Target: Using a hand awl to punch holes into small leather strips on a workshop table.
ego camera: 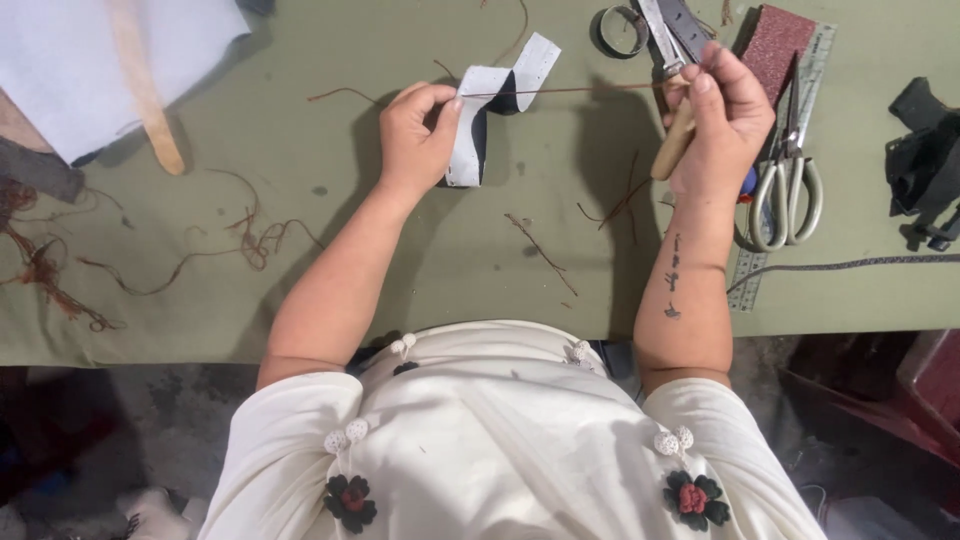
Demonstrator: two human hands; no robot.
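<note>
A black-and-white strip of material [490,110] is gripped by the left hand [415,135], whose thumb and fingers are closed on its folded middle; the strip is held just above the green table [400,260], near the table's far half, with one white end pointing up and to the right. A thin brown thread [580,90] is stretched taut from the strip across to the right hand [725,115]. The thread's end is pinched between the fingertips of the right hand, and a tool with a pale wooden handle [675,140] is grasped in the same hand — its working end cannot be made out.

Just beside the right hand, a pair of scissors with light handles [788,190] is laid on a metal ruler [790,160], and a reddish-brown sanding block [775,40] is seen beyond them. A dark ring [620,30] and a metal tool [670,30] are lying near the table's far edge, close to the right hand's fingertips. Loose brown thread scraps [200,250] are scattered over the left part of the table — a tangled bunch lies at the far left. A white sheet [100,60] with a flat wooden stick [145,90] across it is placed at the upper left, well apart from both hands. A dark object [925,160] sits at the right edge.
</note>
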